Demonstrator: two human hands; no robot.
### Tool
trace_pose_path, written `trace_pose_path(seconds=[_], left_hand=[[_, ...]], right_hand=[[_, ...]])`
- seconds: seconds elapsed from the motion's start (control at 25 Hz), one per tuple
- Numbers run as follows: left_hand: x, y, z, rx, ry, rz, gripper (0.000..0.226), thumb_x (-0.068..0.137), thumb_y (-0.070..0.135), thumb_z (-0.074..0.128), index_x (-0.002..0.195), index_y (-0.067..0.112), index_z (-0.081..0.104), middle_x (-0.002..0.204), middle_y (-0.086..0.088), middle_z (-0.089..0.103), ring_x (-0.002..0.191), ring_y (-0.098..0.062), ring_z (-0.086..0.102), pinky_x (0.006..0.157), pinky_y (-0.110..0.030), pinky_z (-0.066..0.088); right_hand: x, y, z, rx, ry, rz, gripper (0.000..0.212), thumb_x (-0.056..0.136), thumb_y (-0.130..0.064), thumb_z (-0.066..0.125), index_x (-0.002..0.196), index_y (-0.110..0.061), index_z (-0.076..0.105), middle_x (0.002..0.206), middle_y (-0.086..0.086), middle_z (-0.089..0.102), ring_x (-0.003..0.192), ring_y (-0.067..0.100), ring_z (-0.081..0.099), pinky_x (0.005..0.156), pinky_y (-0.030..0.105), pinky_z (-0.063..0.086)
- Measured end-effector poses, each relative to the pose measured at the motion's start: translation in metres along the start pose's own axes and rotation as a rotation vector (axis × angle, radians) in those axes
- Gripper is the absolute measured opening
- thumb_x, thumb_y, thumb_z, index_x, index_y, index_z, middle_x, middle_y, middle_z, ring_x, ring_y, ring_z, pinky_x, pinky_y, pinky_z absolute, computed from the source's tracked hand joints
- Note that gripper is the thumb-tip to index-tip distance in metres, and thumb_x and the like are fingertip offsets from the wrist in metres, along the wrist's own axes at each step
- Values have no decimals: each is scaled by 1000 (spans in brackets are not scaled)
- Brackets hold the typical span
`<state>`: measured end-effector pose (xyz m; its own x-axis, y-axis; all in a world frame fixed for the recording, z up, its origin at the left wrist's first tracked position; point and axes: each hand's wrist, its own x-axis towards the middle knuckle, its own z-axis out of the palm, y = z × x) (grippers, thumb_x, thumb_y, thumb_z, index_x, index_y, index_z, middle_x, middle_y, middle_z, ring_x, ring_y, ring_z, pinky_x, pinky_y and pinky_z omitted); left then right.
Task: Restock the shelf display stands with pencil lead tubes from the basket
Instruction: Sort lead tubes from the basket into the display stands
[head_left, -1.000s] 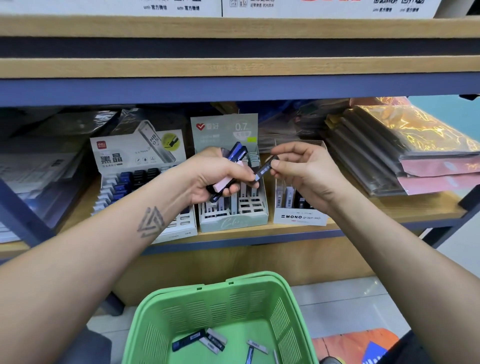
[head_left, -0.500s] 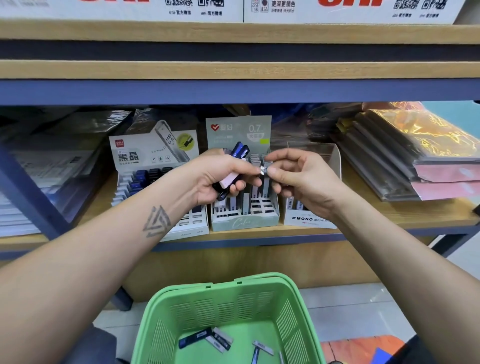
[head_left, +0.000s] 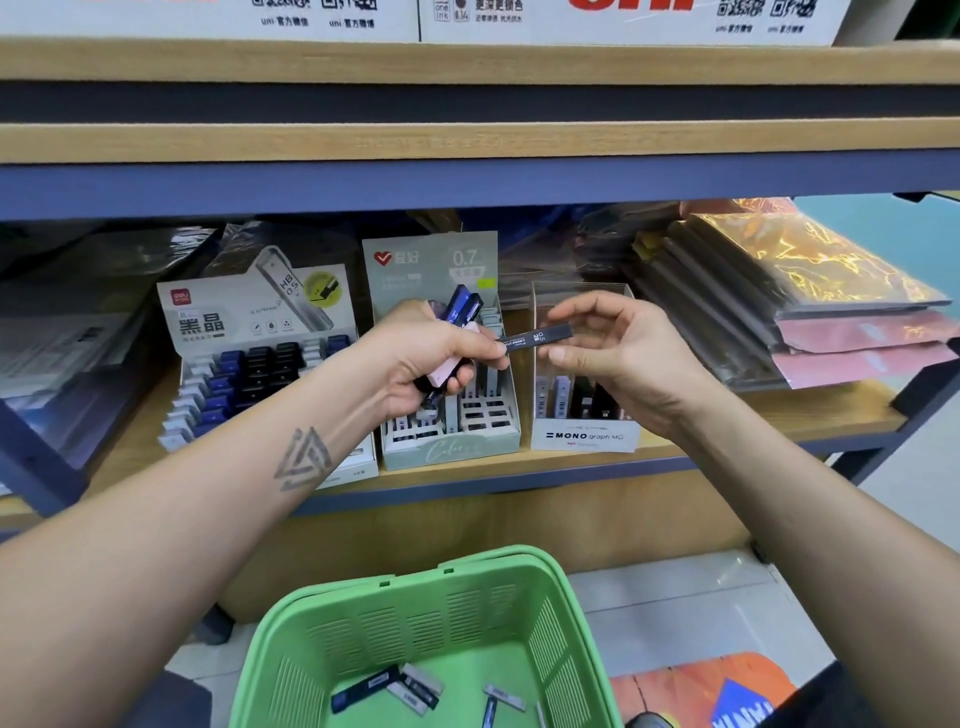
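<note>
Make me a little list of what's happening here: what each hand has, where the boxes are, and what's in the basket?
left hand: grips a bunch of lead tubes, pinches one end of the black tube
right hand: open, fingers beside that tube
stands on shelf: white one, green 0.7 one, MONO box
green basket: a few loose tubes left

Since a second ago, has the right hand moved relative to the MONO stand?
Yes. The right hand has pulled rightward, away from the left hand, and now sits in front of the MONO stand, fingers opened around the black tube.
</note>
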<state>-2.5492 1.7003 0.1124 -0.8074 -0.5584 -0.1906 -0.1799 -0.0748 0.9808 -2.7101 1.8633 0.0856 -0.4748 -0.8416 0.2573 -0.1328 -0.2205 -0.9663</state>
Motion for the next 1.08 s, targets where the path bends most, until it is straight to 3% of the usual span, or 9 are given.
trace_pose_path(seconds=[0.24,0.36,0.44,0.56,0.72,0.8,1.08], left_hand=[[7,0,19,-135,-138,-123,4,89,2,71,91,2,67,82,-15,72,43,-7,50,36,-15,39],[8,-1,30,-127,-194,-160,16,89,4,71,103,0,63,86,-18,73,42,-8,49,37,-15,39],[9,-3,36,-73,-161,-149,30,87,3,74,112,-5,61,90,-23,74,42,-10,50,38,-17,40],[9,-5,42,-27,-100,-123,29,84,0,76,107,-7,60,88,-26,74,42,-12,51,38,-20,42],[12,4,37,-46,-33,-53,31,84,0,76,111,-10,64,80,-22,72,43,-11,51,38,-18,41],[16,11,32,-57,-6,-15,32,85,2,76,113,-9,64,78,-18,72,45,-10,52,39,-17,41],[17,9,28,-40,-1,-10,16,84,1,76,97,-4,69,77,-17,72,46,-11,52,41,-18,40]], right_hand=[[-6,-6,-21,14,54,-86,32,83,2,77,113,-6,71,101,16,74,96,33,74,84,33,59],[-6,-11,-32,-64,59,-101,28,83,-10,80,109,-5,72,102,18,74,98,34,73,85,36,60],[-5,-10,-36,-134,59,-96,20,85,-12,79,102,-3,72,99,21,73,94,33,72,84,36,60],[-1,-9,-38,-238,92,-92,13,85,-10,79,97,-7,74,91,15,76,87,30,74,79,34,61],[14,-5,-48,-543,310,-80,14,87,-10,78,100,-11,74,83,5,75,75,15,75,74,33,63],[24,0,-51,-738,386,-94,18,87,-10,77,104,-12,73,88,2,73,78,14,73,76,35,63],[38,24,-39,-1013,374,-160,14,87,-12,76,101,-13,76,92,1,72,84,16,67,79,36,58]])
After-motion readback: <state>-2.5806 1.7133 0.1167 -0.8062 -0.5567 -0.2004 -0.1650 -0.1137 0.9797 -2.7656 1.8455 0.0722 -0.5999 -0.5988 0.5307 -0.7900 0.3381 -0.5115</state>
